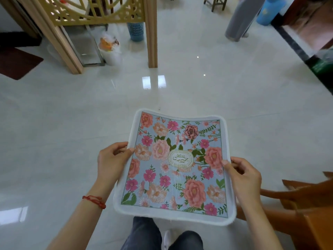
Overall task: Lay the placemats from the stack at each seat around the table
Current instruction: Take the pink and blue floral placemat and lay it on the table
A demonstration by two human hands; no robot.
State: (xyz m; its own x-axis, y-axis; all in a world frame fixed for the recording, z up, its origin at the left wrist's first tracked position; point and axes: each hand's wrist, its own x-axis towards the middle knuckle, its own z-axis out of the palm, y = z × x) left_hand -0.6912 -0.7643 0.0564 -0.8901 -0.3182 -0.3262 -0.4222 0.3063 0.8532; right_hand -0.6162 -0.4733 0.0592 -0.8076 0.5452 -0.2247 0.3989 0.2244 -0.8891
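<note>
A floral placemat [177,165] is held flat above the glossy floor [216,91], left hand [112,160] pinching its nine o'clock edge, right hand [242,175] its three o'clock edge. At eleven o'clock, a white bin [110,55] holds crumpled wrappers. Open floor spreads ahead.

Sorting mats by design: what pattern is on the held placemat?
Pink and peach flowers on pale blue, white border, on the placemat; head view.
</note>
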